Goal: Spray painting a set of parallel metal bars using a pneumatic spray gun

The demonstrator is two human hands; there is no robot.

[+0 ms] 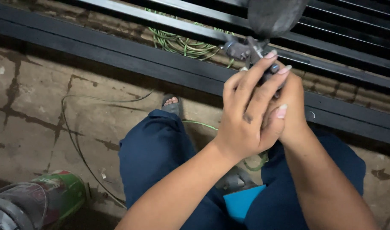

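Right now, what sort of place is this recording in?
Probably a metalwork or painting workshop floor: stained, cracked concrete floor, long black metal bars, a coiled green hose, and a spray gun held in both hands.

Both forearms rise from the lower edge and meet mid-frame. The left hand (246,123) lies over the right hand (293,106), its fingers (256,81) stretched upward, both hands wrapped closed together, wrists nearly touching.
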